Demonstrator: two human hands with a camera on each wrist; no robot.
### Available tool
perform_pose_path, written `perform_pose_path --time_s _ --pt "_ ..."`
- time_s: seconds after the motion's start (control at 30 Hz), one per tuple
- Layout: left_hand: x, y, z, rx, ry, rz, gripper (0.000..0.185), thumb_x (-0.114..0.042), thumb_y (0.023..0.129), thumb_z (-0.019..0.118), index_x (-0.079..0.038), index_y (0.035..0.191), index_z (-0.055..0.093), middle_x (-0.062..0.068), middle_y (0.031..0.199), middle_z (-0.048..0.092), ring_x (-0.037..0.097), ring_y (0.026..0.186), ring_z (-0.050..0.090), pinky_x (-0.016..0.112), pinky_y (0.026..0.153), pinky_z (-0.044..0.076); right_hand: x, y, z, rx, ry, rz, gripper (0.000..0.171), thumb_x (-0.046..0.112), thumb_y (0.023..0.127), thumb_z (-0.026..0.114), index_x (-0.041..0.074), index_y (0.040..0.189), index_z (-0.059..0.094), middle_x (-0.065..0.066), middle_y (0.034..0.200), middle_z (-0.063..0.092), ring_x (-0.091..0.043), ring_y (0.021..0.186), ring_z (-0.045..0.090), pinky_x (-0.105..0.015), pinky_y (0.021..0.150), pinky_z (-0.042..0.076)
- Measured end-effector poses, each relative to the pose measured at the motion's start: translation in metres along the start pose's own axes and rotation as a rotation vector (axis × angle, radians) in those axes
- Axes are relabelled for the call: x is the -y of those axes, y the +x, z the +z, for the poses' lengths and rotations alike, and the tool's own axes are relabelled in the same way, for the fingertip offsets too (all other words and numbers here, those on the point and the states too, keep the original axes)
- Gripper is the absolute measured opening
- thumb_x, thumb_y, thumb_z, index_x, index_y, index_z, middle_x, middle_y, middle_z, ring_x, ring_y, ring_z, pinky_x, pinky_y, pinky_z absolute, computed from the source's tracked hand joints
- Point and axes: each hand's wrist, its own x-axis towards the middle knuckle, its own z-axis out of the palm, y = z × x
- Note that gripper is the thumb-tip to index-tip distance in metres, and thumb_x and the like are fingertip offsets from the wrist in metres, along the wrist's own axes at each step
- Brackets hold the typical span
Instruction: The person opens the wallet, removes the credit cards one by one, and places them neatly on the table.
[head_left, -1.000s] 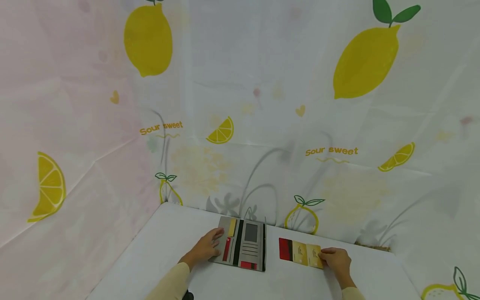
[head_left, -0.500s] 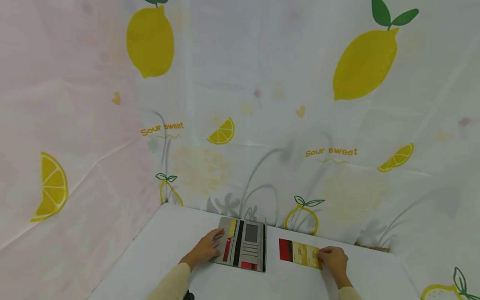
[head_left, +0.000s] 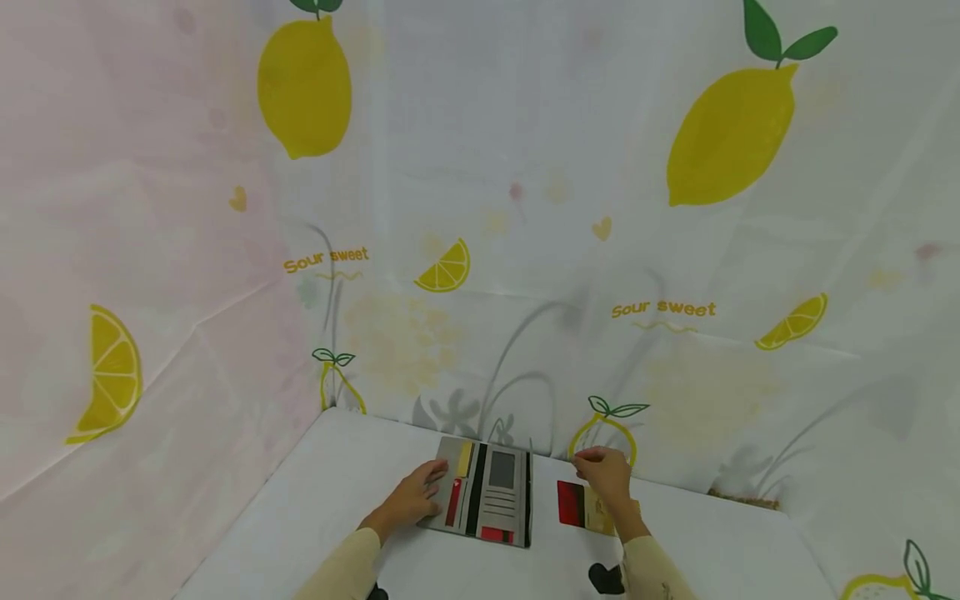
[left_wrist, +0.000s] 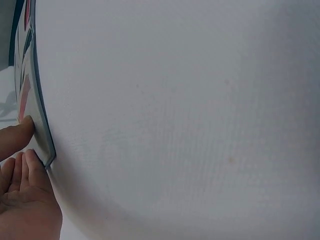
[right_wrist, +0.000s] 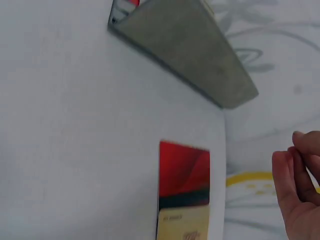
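Observation:
A grey wallet (head_left: 501, 508) lies spread on the white table, with gold and red cards in its slots and a clear window. My left hand (head_left: 408, 497) grips its left edge; in the left wrist view the thumb lies on the wallet's face (left_wrist: 42, 125), the fingers behind the corner. To the right a red card (head_left: 570, 503) and gold cards (head_left: 597, 510) lie in a row, partly covered by my right wrist. My right hand (head_left: 609, 477) is above them, fingers bent together, with nothing visible in it. The right wrist view shows the wallet's raised grey flap (right_wrist: 195, 52).
Behind the table (head_left: 352, 467) hangs a white sheet (head_left: 510, 333) printed with lemons. A pinkish sheet (head_left: 172, 400) hangs at the left. Small black items (head_left: 606, 577) show beside the sleeves.
My right hand has let go of the rightmost gold card and moved left and up, over the row of cards. The left hand and the wallet have stayed in place.

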Motion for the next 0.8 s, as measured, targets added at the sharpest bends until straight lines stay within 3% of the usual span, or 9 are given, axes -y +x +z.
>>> perform_pose_path --time_s 0.17,0.3,0.4,0.5,0.73,0.8 --pt "0.0 0.001 0.0 -0.003 -0.004 0.005 0.081 0.022 0.072 0.066 0.011 0.145 0.031 0.031 0.145 0.037 0.046 0.135 0.036 0.05 0.107 0.04 0.025 -0.001 0.039 0.069 0.115 -0.022 0.011 0.004 0.081 0.074 -0.005 0.087 0.072 -0.008 0.076 0.071 -0.023 0.066 0.071 -0.032 0.062 0.062" --pt "0.001 0.001 0.001 -0.002 -0.005 -0.001 0.081 0.022 0.073 0.065 0.01 0.145 0.031 0.03 0.146 0.038 0.045 0.135 0.036 0.049 0.108 0.04 0.036 -0.004 0.068 0.139 0.145 -0.039 0.012 0.004 0.082 0.073 -0.007 0.088 0.072 -0.009 0.075 0.07 -0.025 0.066 0.07 -0.038 0.064 0.063" --pt "0.003 0.001 0.002 -0.004 -0.012 -0.012 0.08 0.022 0.073 0.065 0.009 0.145 0.031 0.029 0.146 0.038 0.044 0.136 0.035 0.049 0.108 0.04 0.039 -0.008 0.086 0.191 0.133 -0.047 0.013 0.005 0.082 0.073 -0.007 0.087 0.071 -0.009 0.075 0.07 -0.019 0.064 0.068 -0.036 0.062 0.063" --pt "0.004 0.001 0.003 -0.008 -0.005 -0.024 0.081 0.021 0.074 0.066 0.007 0.146 0.032 0.027 0.147 0.038 0.042 0.136 0.036 0.047 0.108 0.04 0.042 -0.014 0.102 0.24 0.139 -0.041 0.012 0.005 0.082 0.073 -0.007 0.086 0.072 -0.009 0.075 0.071 -0.016 0.063 0.068 -0.032 0.06 0.062" --pt "-0.001 0.0 0.001 -0.015 -0.007 -0.022 0.081 0.022 0.073 0.066 0.008 0.145 0.032 0.029 0.146 0.039 0.044 0.136 0.036 0.05 0.109 0.04 0.047 -0.032 0.127 0.424 0.292 0.024 0.018 -0.002 0.085 0.069 -0.016 0.096 0.066 -0.019 0.083 0.07 -0.028 0.071 0.072 -0.036 0.065 0.063" --pt "-0.002 -0.001 0.0 -0.01 -0.004 -0.024 0.081 0.021 0.073 0.065 0.008 0.145 0.031 0.029 0.146 0.038 0.044 0.136 0.036 0.049 0.108 0.04 0.046 -0.037 0.132 0.439 0.28 0.041 0.018 -0.002 0.084 0.069 -0.015 0.095 0.066 -0.019 0.083 0.071 -0.027 0.07 0.072 -0.034 0.063 0.063"
